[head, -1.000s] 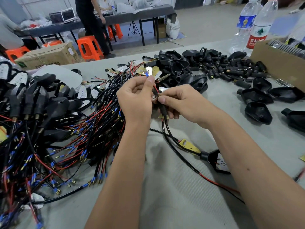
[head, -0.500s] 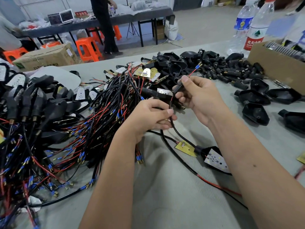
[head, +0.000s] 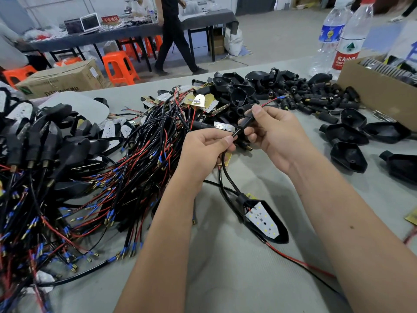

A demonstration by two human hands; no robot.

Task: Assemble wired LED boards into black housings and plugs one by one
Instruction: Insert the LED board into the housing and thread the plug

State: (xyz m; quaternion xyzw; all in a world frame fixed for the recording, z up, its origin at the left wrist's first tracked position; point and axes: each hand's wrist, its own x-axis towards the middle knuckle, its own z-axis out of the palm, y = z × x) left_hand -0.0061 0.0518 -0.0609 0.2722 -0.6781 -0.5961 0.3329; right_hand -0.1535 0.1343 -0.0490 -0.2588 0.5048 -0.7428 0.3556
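My right hand pinches a small black plug between thumb and fingers; red and black wire ends with a blue tip stick out past it. My left hand grips the black cable just below the plug. That cable runs down to a black housing lying on the table, with a white LED board seated in it. A heap of wired LED boards lies at my left. Empty black housings and loose plugs lie at the right and back.
A cardboard box stands at the right edge with two water bottles behind it. Finished assemblies pile up at the far left. A person walks past the far table. Grey table cloth shows between my forearms.
My left hand rose from the wire heap to grip the cable beside my right hand. The plug has slid down the wires. The housing with its board shifted slightly toward me.
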